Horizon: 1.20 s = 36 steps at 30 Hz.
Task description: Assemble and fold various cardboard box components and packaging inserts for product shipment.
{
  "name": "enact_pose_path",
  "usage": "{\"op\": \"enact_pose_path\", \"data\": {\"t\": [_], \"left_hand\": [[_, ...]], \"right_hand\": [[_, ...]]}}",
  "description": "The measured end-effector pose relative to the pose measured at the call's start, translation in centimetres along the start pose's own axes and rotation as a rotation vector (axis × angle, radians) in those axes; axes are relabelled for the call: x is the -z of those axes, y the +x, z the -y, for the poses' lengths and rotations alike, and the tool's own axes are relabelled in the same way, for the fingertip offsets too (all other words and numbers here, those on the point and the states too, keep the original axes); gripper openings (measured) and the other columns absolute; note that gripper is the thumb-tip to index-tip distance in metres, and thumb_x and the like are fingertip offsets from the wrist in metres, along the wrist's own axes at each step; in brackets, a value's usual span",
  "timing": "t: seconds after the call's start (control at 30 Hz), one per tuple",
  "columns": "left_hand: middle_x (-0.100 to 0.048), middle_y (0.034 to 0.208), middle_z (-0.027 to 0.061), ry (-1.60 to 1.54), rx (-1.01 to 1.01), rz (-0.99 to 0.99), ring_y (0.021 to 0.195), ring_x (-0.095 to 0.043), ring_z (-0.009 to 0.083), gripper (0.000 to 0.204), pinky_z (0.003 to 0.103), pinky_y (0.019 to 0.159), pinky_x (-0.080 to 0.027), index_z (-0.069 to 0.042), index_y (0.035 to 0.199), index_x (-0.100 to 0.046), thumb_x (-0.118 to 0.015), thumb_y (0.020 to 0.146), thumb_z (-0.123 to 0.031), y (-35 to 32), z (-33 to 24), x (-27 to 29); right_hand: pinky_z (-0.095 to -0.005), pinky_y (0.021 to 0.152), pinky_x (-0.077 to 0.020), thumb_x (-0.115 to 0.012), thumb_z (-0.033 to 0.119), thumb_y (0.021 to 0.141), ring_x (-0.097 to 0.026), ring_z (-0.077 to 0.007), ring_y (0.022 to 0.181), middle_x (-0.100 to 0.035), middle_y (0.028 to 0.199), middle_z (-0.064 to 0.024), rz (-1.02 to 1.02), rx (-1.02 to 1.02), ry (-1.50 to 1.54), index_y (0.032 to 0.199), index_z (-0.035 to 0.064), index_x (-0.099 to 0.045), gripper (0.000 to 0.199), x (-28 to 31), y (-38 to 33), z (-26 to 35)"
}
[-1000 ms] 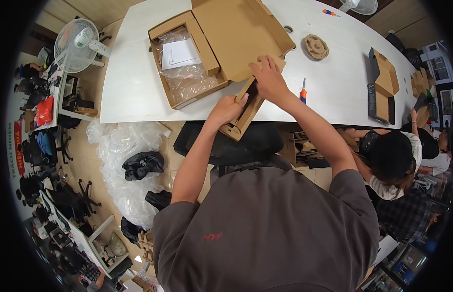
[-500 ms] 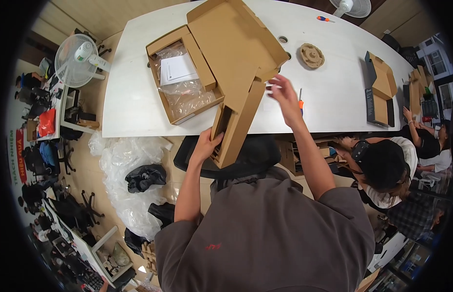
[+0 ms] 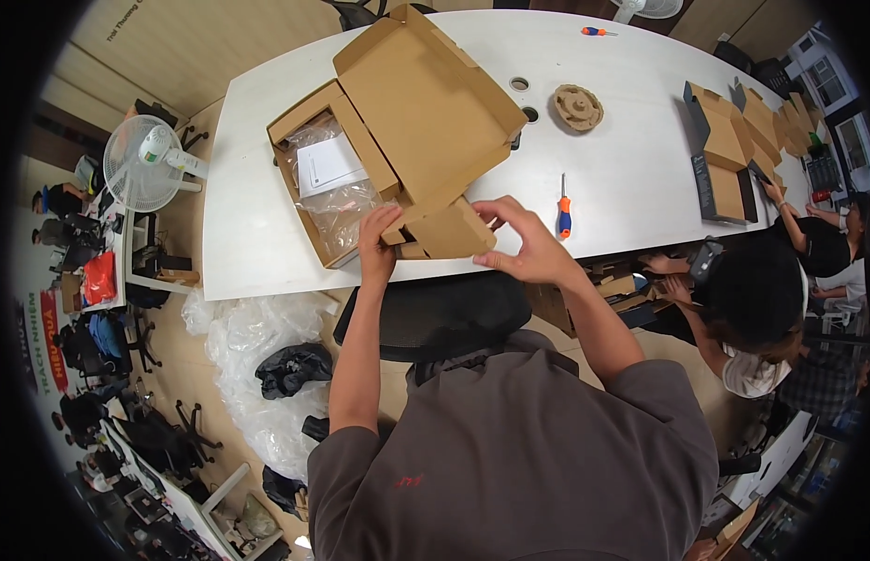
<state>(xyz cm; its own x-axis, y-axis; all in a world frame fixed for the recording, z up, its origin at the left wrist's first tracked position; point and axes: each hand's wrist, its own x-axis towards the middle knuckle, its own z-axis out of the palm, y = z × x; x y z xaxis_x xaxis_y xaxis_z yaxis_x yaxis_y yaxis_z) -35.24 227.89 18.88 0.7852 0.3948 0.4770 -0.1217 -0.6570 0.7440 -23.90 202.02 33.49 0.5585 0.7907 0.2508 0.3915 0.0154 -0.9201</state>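
Between my hands is a brown cardboard insert (image 3: 449, 231), folded and partly open at its left end. My left hand (image 3: 376, 245) closes on that left end, fingers over its upper edge. My right hand (image 3: 528, 245) grips the other end, thumb at the near corner and fingers on the far one. The piece sits at the table's front edge, just in front of an open cardboard box (image 3: 312, 238). Inside the box are clear plastic wrap (image 3: 346, 224) and a white sheet (image 3: 328, 168). Its wide lid (image 3: 426, 103) is folded back to the right.
An orange and blue screwdriver (image 3: 564, 217) lies right of my hand, another (image 3: 596, 32) at the far edge. A round moulded pulp piece (image 3: 578, 107) rests on the white table (image 3: 631, 178). A dark open box (image 3: 720, 173) stands right. Close on my right, a person in a black cap (image 3: 748, 285) bends down.
The cardboard insert has gone from upright and tilted to lower and flatter at the table edge. My right hand has come down from the air and taken hold of its right end.
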Motion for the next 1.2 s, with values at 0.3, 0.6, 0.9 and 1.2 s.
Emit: {"op": "enact_pose_path", "data": {"t": [0.3, 0.6, 0.9, 1.2], "left_hand": [[-0.066, 0.111, 0.0134, 0.224, 0.072, -0.013, 0.105, -0.059, 0.0337, 0.048, 0.041, 0.093, -0.045, -0.009, 0.12, -0.063, -0.063, 0.075, 0.006, -1.0, 0.4, -4.3], [-0.064, 0.112, 0.0129, 0.298, 0.046, 0.0, 0.105, -0.057, 0.0353, 0.047, 0.041, 0.092, -0.046, -0.005, 0.116, -0.062, -0.061, 0.072, 0.009, -3.0, -0.8, -6.3], [-0.061, 0.108, 0.0126, 0.375, 0.07, 0.031, 0.104, -0.053, 0.0345, 0.05, 0.042, 0.092, -0.045, -0.007, 0.116, -0.062, -0.06, 0.07, 0.013, -4.2, -0.5, -7.0], [-0.061, 0.11, 0.0143, 0.409, 0.066, 0.117, 0.104, -0.053, 0.0361, 0.047, 0.043, 0.091, -0.045, -0.006, 0.116, -0.06, -0.054, 0.073, 0.012, -5.3, 0.4, -5.8]], "right_hand": [[-0.0381, 0.08, -0.049, -0.068, 0.0, 0.065, -0.058, -0.0286, 0.088, -0.059, 0.093, -0.0117, -0.093, 0.082, -0.247, 0.114, 0.0005, -0.056, 0.05, -4.3, -3.3, 0.3], [-0.0375, 0.07, -0.0532, -0.078, 0.015, 0.075, -0.065, -0.034, 0.081, -0.063, 0.096, -0.0171, -0.193, -0.13, -0.266, 0.111, 0.0007, -0.053, 0.046, -4.4, -5.9, -2.2], [-0.0377, 0.072, -0.0516, -0.079, 0.013, 0.075, -0.065, -0.0367, 0.082, -0.064, 0.092, -0.0207, -0.229, -0.258, -0.404, 0.109, -0.0035, -0.053, 0.046, -3.8, -7.4, -5.6], [-0.036, 0.062, -0.0519, -0.075, 0.013, 0.074, -0.064, -0.0315, 0.069, -0.063, 0.082, -0.0183, -0.316, -0.216, -0.344, 0.1, -0.0048, -0.06, 0.035, -0.4, -8.9, -6.1]]}}
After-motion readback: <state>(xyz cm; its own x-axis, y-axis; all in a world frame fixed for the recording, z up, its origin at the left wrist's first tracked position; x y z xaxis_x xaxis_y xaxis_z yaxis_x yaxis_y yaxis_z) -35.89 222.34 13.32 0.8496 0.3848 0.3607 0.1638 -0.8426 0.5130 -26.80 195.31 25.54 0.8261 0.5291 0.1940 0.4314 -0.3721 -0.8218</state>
